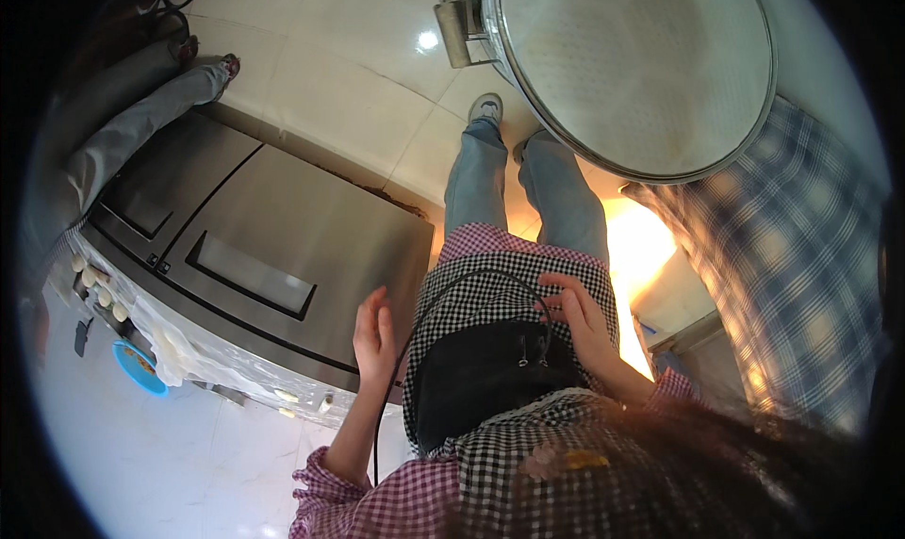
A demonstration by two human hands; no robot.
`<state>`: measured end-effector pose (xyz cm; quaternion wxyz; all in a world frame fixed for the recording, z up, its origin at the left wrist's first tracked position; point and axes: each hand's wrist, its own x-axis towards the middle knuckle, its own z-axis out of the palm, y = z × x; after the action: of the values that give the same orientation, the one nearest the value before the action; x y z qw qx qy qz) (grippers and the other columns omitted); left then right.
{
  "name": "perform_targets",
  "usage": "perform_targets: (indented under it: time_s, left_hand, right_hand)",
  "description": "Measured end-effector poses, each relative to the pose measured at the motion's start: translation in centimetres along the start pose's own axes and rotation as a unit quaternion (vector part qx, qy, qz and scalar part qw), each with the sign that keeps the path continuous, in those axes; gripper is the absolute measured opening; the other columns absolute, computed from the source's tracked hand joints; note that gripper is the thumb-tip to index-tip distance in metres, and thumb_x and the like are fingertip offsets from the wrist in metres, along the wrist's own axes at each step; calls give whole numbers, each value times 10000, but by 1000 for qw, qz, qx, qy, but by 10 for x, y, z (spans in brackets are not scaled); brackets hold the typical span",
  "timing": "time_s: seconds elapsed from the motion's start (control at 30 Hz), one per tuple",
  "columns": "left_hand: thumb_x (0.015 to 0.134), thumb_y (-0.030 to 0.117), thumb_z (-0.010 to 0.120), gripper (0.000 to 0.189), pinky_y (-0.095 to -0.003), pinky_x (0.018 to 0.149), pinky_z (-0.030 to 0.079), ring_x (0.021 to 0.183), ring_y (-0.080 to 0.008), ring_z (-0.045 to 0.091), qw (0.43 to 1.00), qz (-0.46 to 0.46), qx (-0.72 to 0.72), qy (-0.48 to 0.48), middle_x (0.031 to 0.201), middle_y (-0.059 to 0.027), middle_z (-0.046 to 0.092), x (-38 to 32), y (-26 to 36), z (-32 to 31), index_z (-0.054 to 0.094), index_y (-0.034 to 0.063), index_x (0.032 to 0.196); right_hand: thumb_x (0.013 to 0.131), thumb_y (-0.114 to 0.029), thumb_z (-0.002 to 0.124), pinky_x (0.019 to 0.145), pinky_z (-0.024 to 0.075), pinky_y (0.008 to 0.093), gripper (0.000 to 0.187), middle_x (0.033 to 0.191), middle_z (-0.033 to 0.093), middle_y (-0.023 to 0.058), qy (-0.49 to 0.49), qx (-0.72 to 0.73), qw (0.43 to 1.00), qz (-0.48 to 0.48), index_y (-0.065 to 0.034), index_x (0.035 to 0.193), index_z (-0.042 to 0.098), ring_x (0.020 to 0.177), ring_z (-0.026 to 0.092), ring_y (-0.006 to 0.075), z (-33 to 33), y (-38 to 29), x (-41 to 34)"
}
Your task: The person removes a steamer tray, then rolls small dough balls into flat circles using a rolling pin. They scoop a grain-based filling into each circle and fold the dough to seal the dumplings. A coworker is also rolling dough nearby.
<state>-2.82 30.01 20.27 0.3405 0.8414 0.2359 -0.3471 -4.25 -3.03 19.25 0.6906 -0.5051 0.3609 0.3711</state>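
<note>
My left hand (375, 337) is raised beside the brushed-steel door front (304, 221) of a counter unit. Its fingers are slightly bent and hold nothing. In front of my black-and-white checked apron (466, 291), my right hand (578, 320) has its fingers spread. A thin black cable (424, 313) arches across the apron and passes by the right fingertips; whether they touch it I cannot tell. A black panel (488, 376) covers the apron's middle, with two small metal-ended cords (523, 355) on it.
A large round metal-rimmed vessel or lid (636, 79) with a side handle (452, 34) stands ahead right. Plaid cloth (799, 256) hangs at right. The left counter (233, 454) bears a blue bowl (141, 369), whitish dough-like pieces (104, 297) and plastic film. Another person's legs (148, 115) are far left.
</note>
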Motion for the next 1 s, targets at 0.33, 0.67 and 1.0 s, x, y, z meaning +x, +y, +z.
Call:
perform_targets:
  time_s: [0.33,0.67,1.0]
  left_hand:
    - [1081,422,427,484,-279,762,563,999,-150,660,934,-195,-298,-6,1155,-72,637,-70,21,-1,454,100,1441]
    - [1079,165,413,465,-303,860,571,1196,-197,593,948,-185,-257,-38,1502,-131,392,-95,7,26,333,104,1532]
    - [1084,280,425,492,-324,812,552,1172,-209,590,924,-156,-349,-9,1480,-110,430,-123,5,49,342,82,1526]
  right_hand:
    - [1092,-242,423,927,498,319,406,1369,431,100,-7,-136,990,29,-42,1446,413,1101,567,178,3,2,-19]
    - [1088,-422,351,740,483,249,497,1248,542,22,-16,-215,976,4,-172,1517,388,1095,544,101,-4,9,-39]
    - [1056,-542,348,719,512,284,618,1452,466,49,11,-164,986,35,-123,1509,392,1092,578,131,-13,-8,-62]
